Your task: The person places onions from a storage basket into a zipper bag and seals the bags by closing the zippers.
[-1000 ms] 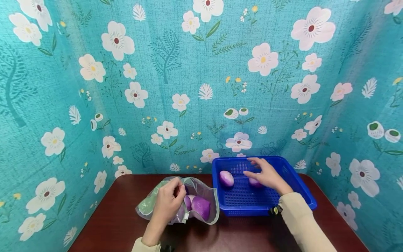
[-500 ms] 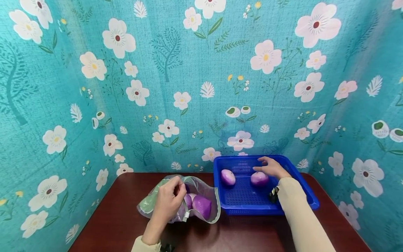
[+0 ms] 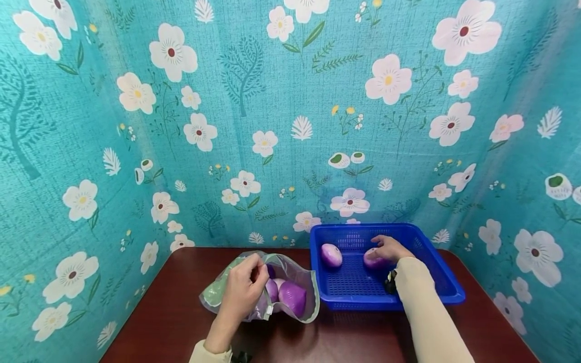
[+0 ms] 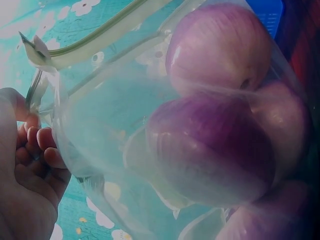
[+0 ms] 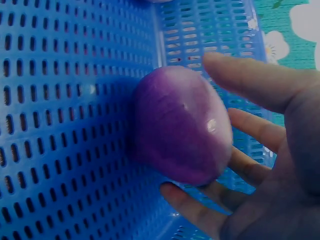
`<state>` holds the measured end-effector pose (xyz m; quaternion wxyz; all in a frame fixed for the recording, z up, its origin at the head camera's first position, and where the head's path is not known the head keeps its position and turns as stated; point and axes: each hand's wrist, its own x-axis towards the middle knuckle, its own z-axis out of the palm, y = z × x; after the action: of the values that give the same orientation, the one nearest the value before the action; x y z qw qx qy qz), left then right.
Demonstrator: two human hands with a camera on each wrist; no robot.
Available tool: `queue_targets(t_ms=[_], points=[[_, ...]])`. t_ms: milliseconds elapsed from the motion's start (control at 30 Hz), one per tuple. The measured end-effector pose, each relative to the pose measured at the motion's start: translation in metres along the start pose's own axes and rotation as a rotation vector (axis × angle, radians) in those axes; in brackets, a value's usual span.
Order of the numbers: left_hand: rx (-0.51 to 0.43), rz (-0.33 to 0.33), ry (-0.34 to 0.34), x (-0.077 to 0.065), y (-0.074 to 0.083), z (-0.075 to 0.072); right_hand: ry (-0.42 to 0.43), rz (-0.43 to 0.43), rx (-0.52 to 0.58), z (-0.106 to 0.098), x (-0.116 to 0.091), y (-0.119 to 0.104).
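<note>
My left hand (image 3: 245, 285) pinches the rim of a clear zip bag (image 4: 95, 145) that lies on the table at the left. Several red onions (image 4: 210, 150) show through its plastic. Over at the right, my right hand (image 3: 391, 249) reaches into a blue plastic basket (image 3: 351, 306). Its fingers (image 5: 255, 125) are spread around a red onion (image 5: 182, 125) on the basket floor, with the thumb and forefinger side above it and the other fingers behind and below. A second red onion (image 3: 332, 255) rests near the basket's left wall.
The bag and the basket stand side by side on a dark red-brown table (image 3: 290, 348). A teal flowered cloth (image 3: 290, 166) rises behind the table and along both sides, close to the basket's back wall.
My right hand has come down inside the basket and closed in around the right-hand onion. The left hand keeps its hold on the bag. The head view has shifted slightly.
</note>
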<state>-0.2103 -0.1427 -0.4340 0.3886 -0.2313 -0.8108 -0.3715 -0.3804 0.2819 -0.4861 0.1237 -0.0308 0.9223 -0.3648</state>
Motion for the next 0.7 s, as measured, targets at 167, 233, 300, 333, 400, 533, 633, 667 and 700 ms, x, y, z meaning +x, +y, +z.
queue_targets(t_ms=[167,233,300,333,400,533,633,667,700], points=[[-0.001,-0.011,-0.009,0.0001,-0.0006,-0.0008,0.018,-0.001,-0.006,0.0043,-0.0003,0.0018],[-0.004,-0.015,-0.012,0.0004,-0.0005,-0.0012,0.026,-0.008,-0.035,0.0047,-0.0002,0.0015],[-0.003,-0.016,-0.013,0.0008,-0.0004,-0.0012,0.030,0.001,-0.031,0.0048,0.0003,0.0018],[-0.001,-0.016,-0.013,0.0009,-0.0003,-0.0011,0.033,0.000,-0.041,0.0047,0.0001,0.0016],[0.001,-0.013,-0.015,0.0011,-0.0004,-0.0009,0.035,0.000,-0.051,0.0051,-0.0003,0.0015],[0.002,-0.013,-0.018,0.0014,-0.0008,-0.0003,0.058,-0.003,-0.056,0.0041,-0.0023,0.0007],[0.002,-0.013,-0.018,0.0018,-0.0011,-0.0001,0.086,-0.032,-0.090,0.0011,-0.0043,-0.0026],[0.002,-0.012,-0.018,0.0019,-0.0012,-0.0001,0.095,-0.042,-0.103,-0.0002,-0.0051,-0.0044],[0.002,-0.010,-0.018,0.0021,-0.0013,-0.0001,0.104,-0.055,-0.114,-0.0018,-0.0063,-0.0067]])
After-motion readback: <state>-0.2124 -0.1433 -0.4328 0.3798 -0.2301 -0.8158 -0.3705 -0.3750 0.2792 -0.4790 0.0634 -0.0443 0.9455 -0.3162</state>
